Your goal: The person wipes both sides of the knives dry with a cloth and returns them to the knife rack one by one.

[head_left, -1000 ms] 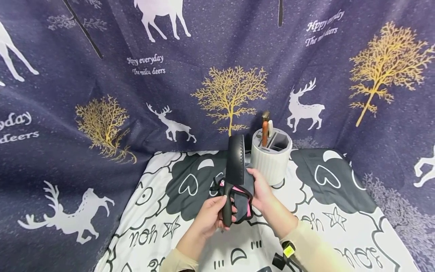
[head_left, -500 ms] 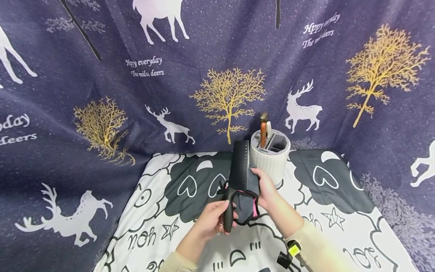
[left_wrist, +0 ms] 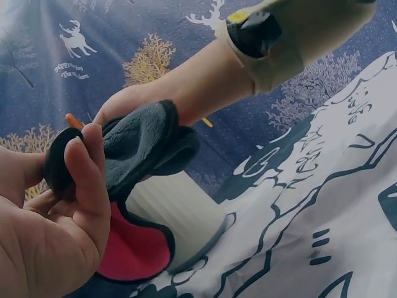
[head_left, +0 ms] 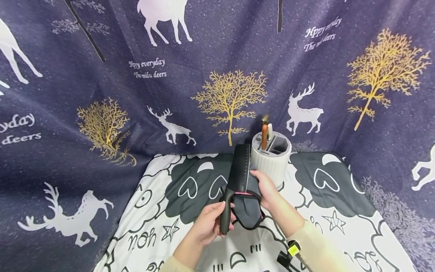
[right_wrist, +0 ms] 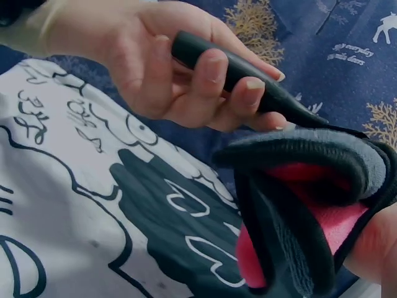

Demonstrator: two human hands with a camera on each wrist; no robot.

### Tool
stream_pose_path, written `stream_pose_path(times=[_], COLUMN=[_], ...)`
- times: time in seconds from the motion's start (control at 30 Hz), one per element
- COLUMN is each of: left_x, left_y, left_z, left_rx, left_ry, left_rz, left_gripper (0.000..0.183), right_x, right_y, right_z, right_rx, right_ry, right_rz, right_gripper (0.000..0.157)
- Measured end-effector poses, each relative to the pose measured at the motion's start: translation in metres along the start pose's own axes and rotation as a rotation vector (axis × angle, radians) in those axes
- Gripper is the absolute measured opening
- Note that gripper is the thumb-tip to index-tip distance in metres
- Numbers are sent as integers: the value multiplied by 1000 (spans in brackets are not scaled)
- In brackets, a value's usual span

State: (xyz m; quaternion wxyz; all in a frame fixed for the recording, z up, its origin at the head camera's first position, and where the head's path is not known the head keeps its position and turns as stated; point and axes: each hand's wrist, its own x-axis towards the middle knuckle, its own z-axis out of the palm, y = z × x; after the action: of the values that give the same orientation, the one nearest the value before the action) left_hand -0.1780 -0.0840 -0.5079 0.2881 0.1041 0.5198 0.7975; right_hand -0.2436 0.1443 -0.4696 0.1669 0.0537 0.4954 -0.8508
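Observation:
In the head view, a black kitchen knife (head_left: 239, 168) with a broad blade and a row of dimples near one edge points up and away. My left hand (head_left: 208, 223) grips its black handle (right_wrist: 248, 77), which also shows in the right wrist view. A folded cloth (head_left: 248, 211), grey with pink inside and black-bound edges, lies behind and against the blade. My right hand (head_left: 266, 190) holds this cloth at the blade's right side; its fingers are largely hidden behind the cloth. In the left wrist view, the cloth's pink lining (left_wrist: 139, 248) hangs down below the left hand.
Just behind the right hand stands a white ribbed knife holder (head_left: 270, 166) with a grey slotted top. An orange handle (head_left: 264, 136), a white handle (head_left: 270, 131) and a brown one (head_left: 265, 119) stick up from it. A patterned cloth (head_left: 183, 241) covers the table; a printed curtain (head_left: 217, 56) hangs behind.
The knife has come slightly lower and its blade now leans to the right. The right hand and cloth have shifted a little right, and the cloth's grey flap hangs more openly below the blade.

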Motion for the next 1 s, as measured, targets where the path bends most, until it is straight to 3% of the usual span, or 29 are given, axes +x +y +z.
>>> stream_pose_path(times=[0.1, 0.3, 0.63, 0.87, 1.0], left_x=[-1, -7, -14, -17, -16], left_y=[1, -2, -6, -11, -12], left_z=[1, 4, 4, 4, 7], left_rx=[-4, -9, -46, -89, -152], left_ry=[-18, -106, -144, -304, -385], left_rz=[0, -69, -108, -74, -47], left_gripper=[38, 31, 54, 37, 35], right_x=[2, 9, 13, 16, 17], right_y=[-2, -19, -45, -55, -59], right_z=[-3, -12, -18, -20, -23], right_rx=[20, 172, 245, 260, 258], right_ry=[-5, -10, -46, -3, -32], right_rz=[-7, -45, -53, -92, -97], right_gripper=[33, 38, 36, 29, 29])
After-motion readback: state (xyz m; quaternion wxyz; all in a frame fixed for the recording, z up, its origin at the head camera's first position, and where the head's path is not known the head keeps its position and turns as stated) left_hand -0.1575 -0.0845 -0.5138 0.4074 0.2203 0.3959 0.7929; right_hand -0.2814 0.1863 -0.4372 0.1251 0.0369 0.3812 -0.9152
